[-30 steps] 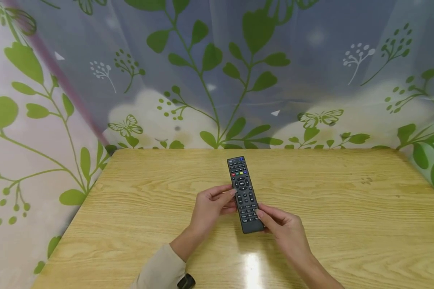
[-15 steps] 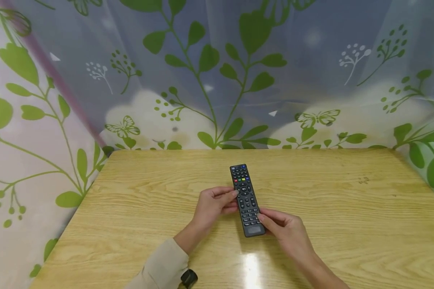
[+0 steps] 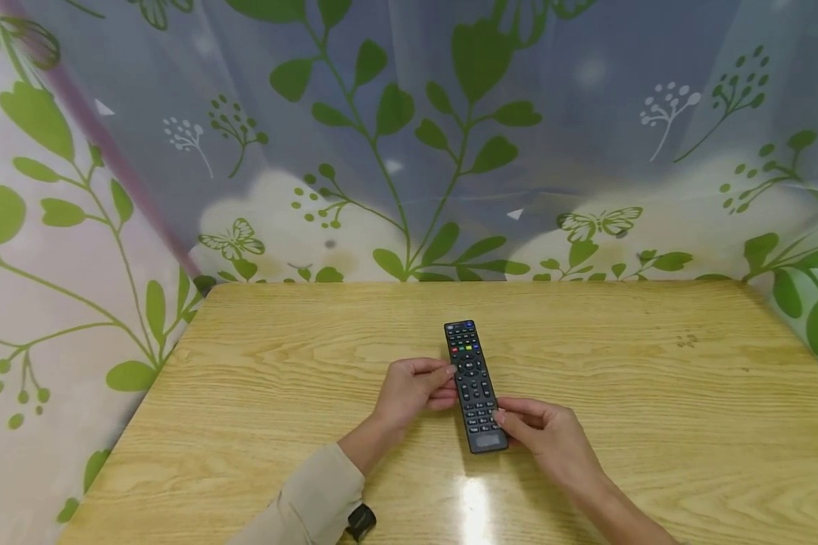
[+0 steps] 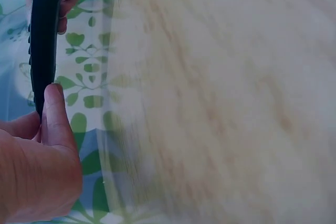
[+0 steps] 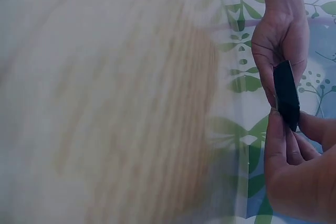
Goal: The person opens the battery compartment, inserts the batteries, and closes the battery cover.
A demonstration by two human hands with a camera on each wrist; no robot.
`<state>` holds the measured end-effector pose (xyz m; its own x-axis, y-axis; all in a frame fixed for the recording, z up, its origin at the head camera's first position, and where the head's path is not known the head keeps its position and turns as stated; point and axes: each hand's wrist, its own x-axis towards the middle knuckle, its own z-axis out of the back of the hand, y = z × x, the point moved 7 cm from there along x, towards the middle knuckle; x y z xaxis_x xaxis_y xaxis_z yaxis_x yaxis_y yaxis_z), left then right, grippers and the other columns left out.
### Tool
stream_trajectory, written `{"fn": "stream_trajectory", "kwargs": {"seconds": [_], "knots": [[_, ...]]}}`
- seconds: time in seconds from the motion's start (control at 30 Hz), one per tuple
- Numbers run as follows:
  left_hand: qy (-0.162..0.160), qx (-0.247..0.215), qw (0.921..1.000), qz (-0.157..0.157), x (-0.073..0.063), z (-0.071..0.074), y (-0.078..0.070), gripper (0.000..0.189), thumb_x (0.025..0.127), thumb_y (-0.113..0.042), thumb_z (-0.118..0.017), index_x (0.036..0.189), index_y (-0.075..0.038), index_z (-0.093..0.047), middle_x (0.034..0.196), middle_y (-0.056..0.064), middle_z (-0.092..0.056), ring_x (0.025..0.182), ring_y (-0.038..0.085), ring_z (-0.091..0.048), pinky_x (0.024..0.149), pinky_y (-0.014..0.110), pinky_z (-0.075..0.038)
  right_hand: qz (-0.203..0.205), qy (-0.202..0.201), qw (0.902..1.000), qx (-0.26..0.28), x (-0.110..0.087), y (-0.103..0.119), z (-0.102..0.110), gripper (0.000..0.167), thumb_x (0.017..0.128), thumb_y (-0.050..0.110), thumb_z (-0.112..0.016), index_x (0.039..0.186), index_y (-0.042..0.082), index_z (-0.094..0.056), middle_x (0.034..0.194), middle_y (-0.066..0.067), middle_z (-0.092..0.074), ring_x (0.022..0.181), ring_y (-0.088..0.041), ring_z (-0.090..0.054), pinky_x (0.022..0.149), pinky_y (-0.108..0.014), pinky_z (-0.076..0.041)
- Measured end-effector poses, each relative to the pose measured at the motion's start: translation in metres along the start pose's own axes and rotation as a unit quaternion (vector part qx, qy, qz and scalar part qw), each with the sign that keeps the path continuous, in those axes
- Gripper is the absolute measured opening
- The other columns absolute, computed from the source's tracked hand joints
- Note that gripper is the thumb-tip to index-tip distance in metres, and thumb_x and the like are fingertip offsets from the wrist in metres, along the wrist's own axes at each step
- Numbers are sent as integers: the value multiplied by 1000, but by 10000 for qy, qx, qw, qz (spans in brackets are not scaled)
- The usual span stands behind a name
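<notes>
A black remote control (image 3: pixel 476 386) with several rows of buttons is held up above the table, its button face toward the head camera and its top leaning slightly left. My left hand (image 3: pixel 412 393) pinches its left edge near the middle, thumb on the front. On the lower right edge, my right hand (image 3: pixel 548 439) grips it between thumb and fingers. From the left wrist view the remote (image 4: pixel 45 40) appears edge-on between both hands. In the right wrist view the dark remote (image 5: pixel 286 95) is also seen from a narrow side; some fingertips behind it are hidden.
A wood-grain table (image 3: pixel 279 333) lies beneath the hands, with a bright light reflection near its front. Behind and to the left hangs a leaf-patterned curtain (image 3: pixel 354 151). A black band-like device (image 3: pixel 361 522) sits by the left sleeve (image 3: pixel 320 492).
Both hands have shifted the remote a little to the right and toward the person. The grip on it looks the same, and the head view has turned slightly.
</notes>
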<state>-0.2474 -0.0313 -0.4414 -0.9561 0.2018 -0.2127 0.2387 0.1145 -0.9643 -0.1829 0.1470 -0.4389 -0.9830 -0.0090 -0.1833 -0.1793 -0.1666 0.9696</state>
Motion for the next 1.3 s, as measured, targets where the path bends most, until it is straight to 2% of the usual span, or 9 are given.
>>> {"fn": "stream_trajectory", "kwargs": {"seconds": [0.2, 0.33, 0.8, 1.03, 1.3], "knots": [[-33, 229, 9996, 169, 6, -1, 4, 20, 92, -3, -63, 106, 10, -65, 83, 17, -69, 71, 19, -68, 69, 34, -60, 56, 156, 9999, -15, 2, 1, 0, 35, 90, 6, -66, 120, -10, -60, 106, -19, -67, 94, -23, -66, 77, -27, -57], [-34, 239, 9993, 292, 10, -2, 7, 20, 92, -4, -63, 108, 9, -65, 84, 16, -69, 72, 19, -68, 69, 33, -60, 64, 232, 9994, -233, 5, 2, 0, 35, 91, 8, -65, 120, -9, -60, 107, -19, -67, 92, -23, -67, 75, -27, -58], [-65, 275, 9989, 385, 20, -2, 11, 19, 92, 0, -61, 107, 11, -65, 78, 14, -68, 66, 16, -67, 67, 32, -60, 58, 657, 9972, -348, 20, -2, 0, 39, 92, 8, -63, 123, -14, -54, 103, -22, -67, 89, -26, -69, 75, -30, -58], [-155, 450, 9977, 473, 23, -2, 13, 18, 92, -1, -62, 106, 8, -67, 78, 14, -68, 66, 16, -67, 67, 32, -60, -120, 739, 9972, -87, 25, -6, -1, 39, 93, 5, -62, 123, -16, -52, 103, -22, -67, 92, -27, -68, 77, -32, -58], [-200, 661, 9962, 522, 25, -1, 15, 17, 92, -1, -62, 105, 8, -66, 76, 13, -67, 63, 16, -66, 64, 31, -60, -238, 701, 9970, -231, 28, -9, -2, 37, 91, 4, -64, 121, -15, -54, 100, -18, -68, 90, -26, -67, 76, -32, -58]]}}
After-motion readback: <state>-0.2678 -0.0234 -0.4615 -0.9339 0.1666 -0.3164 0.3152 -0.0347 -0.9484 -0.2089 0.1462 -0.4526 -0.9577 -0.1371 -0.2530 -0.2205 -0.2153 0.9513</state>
